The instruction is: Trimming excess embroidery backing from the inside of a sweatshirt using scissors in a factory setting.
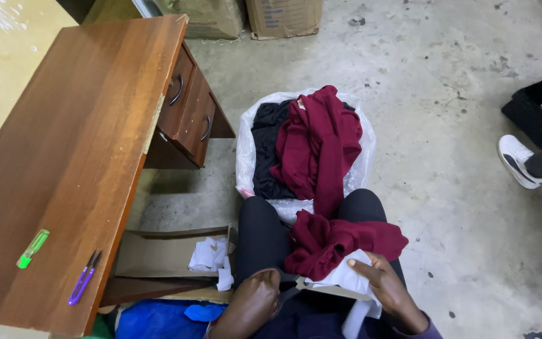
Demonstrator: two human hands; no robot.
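A dark red knit garment [340,242] lies bunched across the person's lap, on black trousers [261,235]. One length of it runs up from the lap and over the rim of a clear plastic bag [244,150] that stands on the floor just in front of the knees. Inside that bag the rest of the red cloth is heaped beside a black garment [270,147].

A piece of white fabric [349,276] lies under the near edge of the red garment and hangs down past the lap. The right hand [389,290] rests on this white piece with its fingers flat and spread, pressing it down rather than gripping it. The left hand [252,302] is curled closed at the left thigh, touching a dark strap-like edge [290,290]; whether it actually grips it cannot be told from this view.

Left of the knees an open cardboard box [158,254] lies on the floor with white scraps [211,257] in it, and a blue plastic bag [158,320] sits just below it. Further left stands a brown wooden desk [70,157] with two drawers; a purple thread snipper [83,279] and a small green tool [32,248] lie near each other on its top. The floor is bare concrete [434,81]. At the right edge another person's white shoe [517,161] shows beside a black crate [537,110], well apart from the lap.
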